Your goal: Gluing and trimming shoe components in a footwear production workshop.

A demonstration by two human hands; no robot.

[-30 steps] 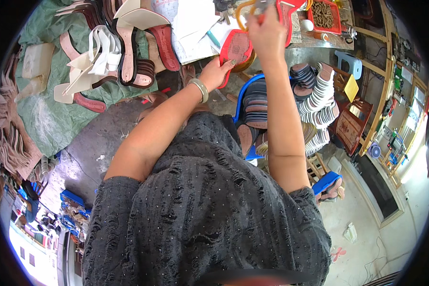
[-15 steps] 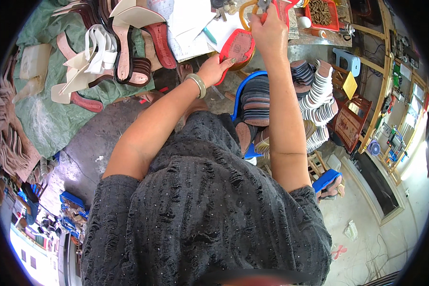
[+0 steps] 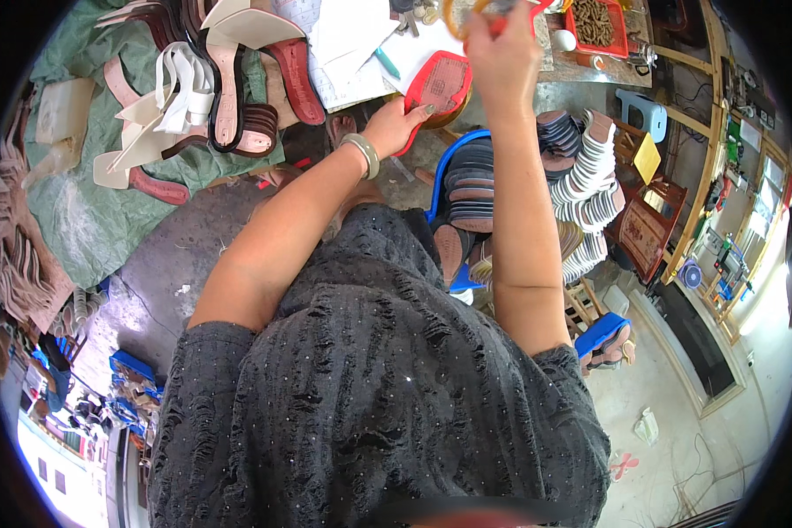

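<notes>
My left hand (image 3: 399, 126), with a pale bangle at its wrist, grips one end of a red shoe sole (image 3: 442, 85) with a printed pinkish pad. The thumb lies on top and the fingers go under it. My right hand (image 3: 506, 62) is closed at the top edge, slightly blurred. It holds a hand tool (image 3: 499, 9) with grey metal and red parts, only partly visible; its kind is unclear. An orange curved loop (image 3: 451, 19) shows beside this hand, and I cannot tell whether it belongs to the tool. A red strip passes behind the hand.
White papers (image 3: 352, 40) and a teal pen (image 3: 387, 63) lie beyond the sole. Sandal parts (image 3: 229, 88) cover green sheeting on the left. A red basket (image 3: 623, 40) of small brown pieces stands at the right. Stacked soles (image 3: 471, 185) fill a blue-rimmed holder below my right forearm.
My right hand has shifted slightly up and right and turned with its tool. The red sole has tilted slightly in my left hand, which stays nearly in place.
</notes>
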